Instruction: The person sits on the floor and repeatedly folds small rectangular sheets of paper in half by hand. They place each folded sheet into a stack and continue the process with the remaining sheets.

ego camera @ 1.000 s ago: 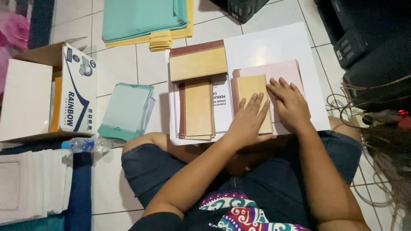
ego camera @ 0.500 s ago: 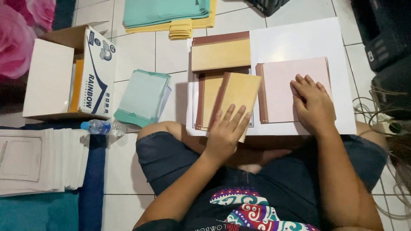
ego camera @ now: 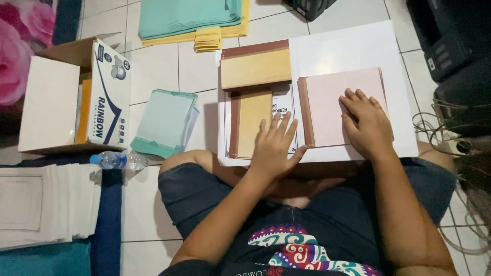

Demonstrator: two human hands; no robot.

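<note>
I sit on a tiled floor with a large white sheet (ego camera: pixel 353 46) across my lap. My left hand (ego camera: pixel 273 145) lies flat, fingers spread, on the lower edge of a tan booklet with a brown spine (ego camera: pixel 250 122). My right hand (ego camera: pixel 365 122) rests flat on a pink booklet with a brown spine (ego camera: pixel 337 105) to the right. A second tan booklet (ego camera: pixel 255 66) lies crosswise above the first. A white printed page (ego camera: pixel 284 105) shows between the booklets.
An open cardboard box (ego camera: pixel 76 97) stands at the left, with a teal paper stack (ego camera: pixel 163 122) and a plastic bottle (ego camera: pixel 115 161) beside it. Teal and yellow sheets (ego camera: pixel 194 18) lie at the top. A white paper stack (ego camera: pixel 46 204) sits lower left. A dark machine (ego camera: pixel 450 46) and cables are at the right.
My left hand slid a tan booklet off the pink one leftward onto the tan stack. The pink booklet is now uncovered under my right hand.
</note>
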